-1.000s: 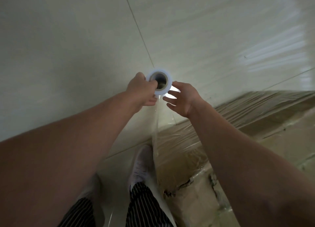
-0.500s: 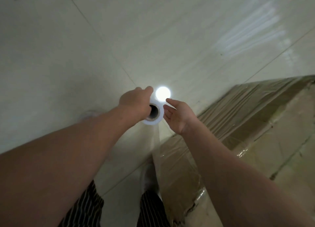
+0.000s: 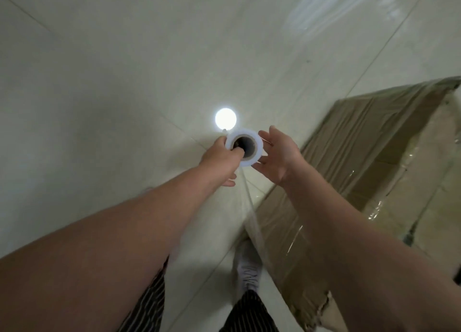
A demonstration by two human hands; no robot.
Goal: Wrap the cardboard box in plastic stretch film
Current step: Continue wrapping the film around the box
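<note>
Head | centre frame: our left hand (image 3: 219,159) grips the film roll (image 3: 258,146) | our right hand (image 3: 279,154) beside it, fingers spread | cardboard box (image 3: 336,182) lower right

One box (image 3: 354,162), one roll (image 3: 249,135), two hands (image 3: 220,158) (image 3: 280,157).

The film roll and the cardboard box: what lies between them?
In the head view, a strip of clear film runs from the film roll down to the cardboard box corner.
</note>
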